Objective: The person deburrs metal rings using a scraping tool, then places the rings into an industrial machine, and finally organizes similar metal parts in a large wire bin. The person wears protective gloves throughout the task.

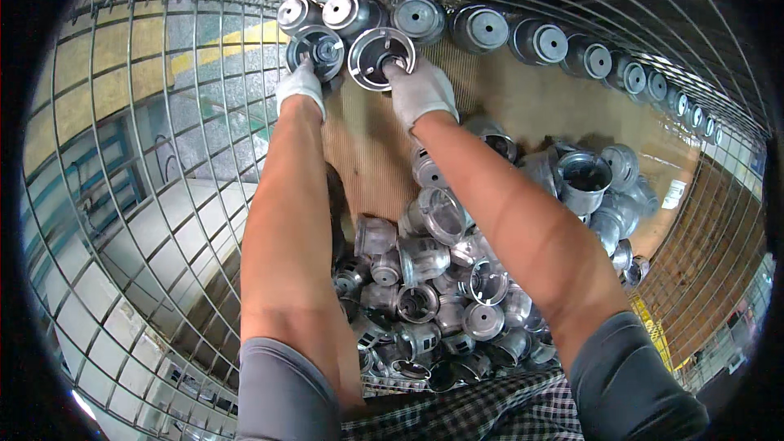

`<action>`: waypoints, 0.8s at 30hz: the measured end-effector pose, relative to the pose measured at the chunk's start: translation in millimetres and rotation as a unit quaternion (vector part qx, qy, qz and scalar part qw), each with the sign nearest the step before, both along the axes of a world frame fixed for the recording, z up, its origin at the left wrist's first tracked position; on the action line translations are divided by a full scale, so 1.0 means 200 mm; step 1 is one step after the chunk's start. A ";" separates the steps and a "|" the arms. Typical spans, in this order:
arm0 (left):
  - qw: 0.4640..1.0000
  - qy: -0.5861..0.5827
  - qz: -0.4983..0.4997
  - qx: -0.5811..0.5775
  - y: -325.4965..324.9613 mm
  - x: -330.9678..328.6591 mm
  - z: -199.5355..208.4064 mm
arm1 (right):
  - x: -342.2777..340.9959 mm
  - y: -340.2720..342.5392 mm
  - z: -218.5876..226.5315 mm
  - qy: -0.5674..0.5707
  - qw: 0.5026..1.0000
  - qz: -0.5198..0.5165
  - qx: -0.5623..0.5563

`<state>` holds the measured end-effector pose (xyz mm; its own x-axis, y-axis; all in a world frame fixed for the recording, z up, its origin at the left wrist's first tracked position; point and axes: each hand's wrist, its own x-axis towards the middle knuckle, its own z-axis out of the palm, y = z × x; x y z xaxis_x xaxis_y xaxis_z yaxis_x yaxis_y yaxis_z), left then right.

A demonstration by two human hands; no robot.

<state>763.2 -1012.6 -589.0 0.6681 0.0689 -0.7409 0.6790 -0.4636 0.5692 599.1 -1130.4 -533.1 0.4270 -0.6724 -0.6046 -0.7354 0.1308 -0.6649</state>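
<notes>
My left hand, in a white glove, grips a silver cup-shaped metal housing by its near-left rim, a finger reaching inside. The housing's open end faces up toward me. To its right, my right hand, also gloved, is closed on a second metal housing, fingers in its round opening. Both housings are at the far left end of a row of similar metal housings, whose flat ends with a central hole face me. The undersides of the two held housings are hidden.
A heap of loose metal housings lies close to my body, between and beyond my forearms. Brown corrugated cardboard lines the bottom. Wire mesh walls enclose the left, far and right sides. A white label is at the right.
</notes>
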 end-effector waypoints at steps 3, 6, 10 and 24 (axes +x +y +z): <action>0.991 0.009 0.103 -0.088 -0.03 0.00 0.04 | -0.03 -0.02 0.03 -0.015 1.000 0.007 -0.003; 0.996 0.001 0.054 -0.066 0.05 0.06 0.04 | 0.01 -0.01 0.05 -0.013 1.000 0.021 0.014; 0.984 0.029 0.097 -0.147 0.02 0.03 0.03 | 0.04 -0.07 0.02 0.005 0.998 0.058 0.040; 0.896 -0.104 -0.426 0.068 0.10 -0.70 0.46 | -0.88 -0.59 0.44 0.150 0.899 0.409 -0.031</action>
<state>623.0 -993.0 -497.0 0.6441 -0.4518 -0.6173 -0.0694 -0.8382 0.5410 423.5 -1248.3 -444.3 0.6184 -0.2436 -0.7471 -0.7157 -0.5672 -0.4075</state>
